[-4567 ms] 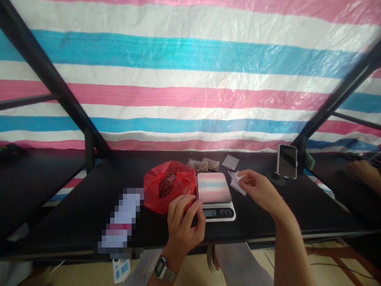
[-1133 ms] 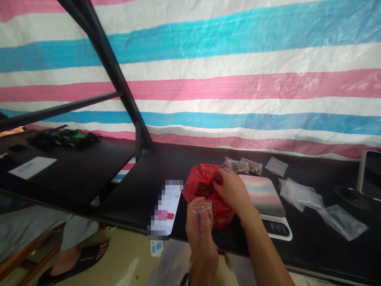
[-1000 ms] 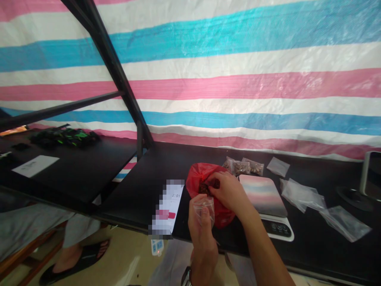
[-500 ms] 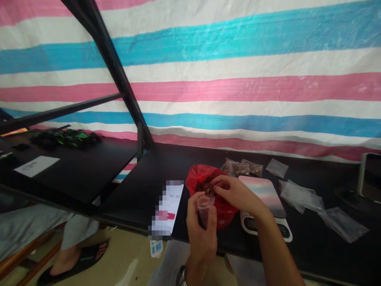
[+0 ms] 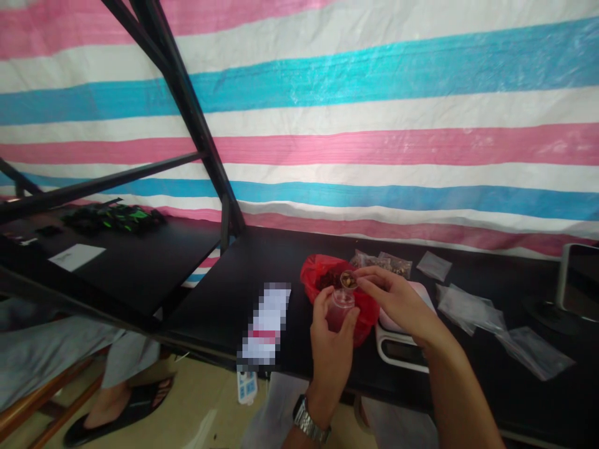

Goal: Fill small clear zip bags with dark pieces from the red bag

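Observation:
My left hand (image 5: 331, 340) is wrapped round a clear plastic cup (image 5: 344, 302), held upright in front of an open red plastic bag (image 5: 312, 269). Brown dried pieces (image 5: 329, 280) lie inside the bag. Between the fingers of my right hand (image 5: 390, 296) is a small clear round dish (image 5: 349, 280) with a few brown pieces in it, just above the cup's rim. Whether dish and cup touch I cannot tell. Behind my right hand stands a white kitchen scale (image 5: 397, 357), partly covered by the hand and the bag.
Filled small bags (image 5: 395, 265) lie behind the red bag. Flat clear bags (image 5: 472, 310) are spread to the right, near a screen on a stand (image 5: 580, 280). A phone (image 5: 266, 324) lies left of the bag. Another person's foot (image 5: 112, 408) shows lower left.
My right hand has come up out of the red bag and now holds the small dish with brown pieces over the cup. The view has shifted slightly.

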Motion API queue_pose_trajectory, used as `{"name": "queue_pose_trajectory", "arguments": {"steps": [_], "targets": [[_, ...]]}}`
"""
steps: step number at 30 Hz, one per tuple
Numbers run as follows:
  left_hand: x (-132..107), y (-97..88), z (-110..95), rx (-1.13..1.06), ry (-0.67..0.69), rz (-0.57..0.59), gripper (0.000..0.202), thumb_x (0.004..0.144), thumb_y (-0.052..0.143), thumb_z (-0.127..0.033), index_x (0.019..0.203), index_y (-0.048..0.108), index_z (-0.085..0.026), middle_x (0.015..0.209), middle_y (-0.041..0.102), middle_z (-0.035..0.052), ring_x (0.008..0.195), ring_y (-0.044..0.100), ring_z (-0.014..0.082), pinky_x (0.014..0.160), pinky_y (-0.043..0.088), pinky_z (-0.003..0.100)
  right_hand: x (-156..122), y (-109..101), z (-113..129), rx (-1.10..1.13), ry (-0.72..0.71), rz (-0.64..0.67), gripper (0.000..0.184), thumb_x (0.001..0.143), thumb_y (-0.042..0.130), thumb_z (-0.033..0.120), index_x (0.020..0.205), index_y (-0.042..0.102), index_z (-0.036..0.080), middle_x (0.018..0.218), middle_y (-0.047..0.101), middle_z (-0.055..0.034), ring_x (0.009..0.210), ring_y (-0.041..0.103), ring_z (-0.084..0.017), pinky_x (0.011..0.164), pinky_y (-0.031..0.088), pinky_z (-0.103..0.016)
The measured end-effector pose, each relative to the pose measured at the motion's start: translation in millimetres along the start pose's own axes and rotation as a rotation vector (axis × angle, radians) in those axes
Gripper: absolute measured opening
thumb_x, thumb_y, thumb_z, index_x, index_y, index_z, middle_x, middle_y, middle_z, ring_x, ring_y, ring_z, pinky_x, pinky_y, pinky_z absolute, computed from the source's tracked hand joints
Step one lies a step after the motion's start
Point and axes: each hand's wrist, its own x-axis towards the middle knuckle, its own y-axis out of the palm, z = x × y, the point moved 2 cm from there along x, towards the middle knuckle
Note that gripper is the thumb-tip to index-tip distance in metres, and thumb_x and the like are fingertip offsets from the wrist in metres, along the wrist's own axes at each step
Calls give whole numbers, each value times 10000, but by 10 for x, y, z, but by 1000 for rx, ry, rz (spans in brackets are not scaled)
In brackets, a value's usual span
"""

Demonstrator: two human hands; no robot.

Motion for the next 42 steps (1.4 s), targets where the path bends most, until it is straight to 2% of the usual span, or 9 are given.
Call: {"name": "queue_pose_trajectory", "arguments": {"steps": [2, 7, 9, 13, 19, 29, 32, 37, 42], "targets": [[8, -34, -17, 70, 10, -57, 462, 852, 789, -373, 1276, 679, -225, 1296, 749, 118, 1237, 702, 300, 1125, 509, 507, -11, -22, 23, -2, -11, -16, 374, 854, 697, 520, 1063, 748, 214, 1006, 832, -81, 978, 780, -255, 882, 599, -376], [-79, -197, -162, 392, 147, -242, 416, 824, 826, -479, 1186, 765, -283, 1219, 779, 90, 1312, 608, 362, 1273, 226, 671, -60, -74, 92, -7, -33, -14, 401, 868, 705, 553, 1090, 756, 223, 1049, 833, -92, 1009, 782, -267, 913, 603, -399], [-135, -215, -210, 399, 196, -243, 433, 837, 813, -498, 1211, 764, -285, 1204, 773, 94, 1235, 641, 355, 1224, 308, 659, -84, -91, 121, -19, -30, -12, 410, 869, 713, 568, 1091, 761, 227, 1059, 830, -93, 1020, 779, -268, 925, 598, -402], [-214, -156, -211, 294, 243, -154, 457, 856, 818, -418, 1286, 743, -283, 1241, 751, 102, 1200, 655, 322, 1072, 497, 520, -160, -115, 212, 13, -45, 7, 433, 861, 724, 605, 1089, 758, 239, 1066, 825, -82, 1041, 768, -262, 955, 580, -395], [-219, -86, -179, 300, 322, -87, 467, 846, 850, -345, 1298, 745, -292, 1236, 752, 94, 1194, 656, 314, 1037, 532, 478, -334, -135, 387, -74, -89, 24, 368, 915, 692, 554, 1102, 771, 246, 1074, 816, -60, 959, 743, -231, 852, 565, -347], [-193, 18, -167, 383, 433, -76, 412, 928, 784, -333, 1329, 704, -282, 1266, 748, 92, 1199, 672, 296, 1052, 531, 466, -484, -203, 381, -386, -141, -163, 245, 913, 649, 409, 1035, 799, 258, 781, 711, -22, 647, 560, -182, 629, 468, -308], [-176, 53, -125, 398, 439, -60, 408, 933, 779, -315, 1331, 697, -285, 1260, 742, 87, 1200, 672, 292, 1049, 536, 469, -503, -224, 366, -446, -169, -197, 201, 904, 667, 356, 1027, 797, 264, 817, 728, -27, 703, 594, -201, 694, 501, -326], [-126, 65, -69, 381, 448, -53, 409, 930, 777, -304, 1330, 690, -296, 1232, 736, 70, 1163, 682, 278, 1020, 555, 463, -533, -181, 418, -474, -320, -126, 219, 911, 664, 205, 1085, 765, 290, 1106, 770, -39, 1031, 690, -245, 969, 528, -396], [-109, 35, -84, 366, 432, -60, 407, 929, 772, -318, 1329, 699, -293, 1225, 726, 76, 1154, 683, 276, 996, 571, 443, -531, -129, 474, -518, -419, -114, 303, 890, 674, 105, 1115, 739, 298, 1178, 762, -33, 1149, 675, -254, 1034, 523, -423]]}}
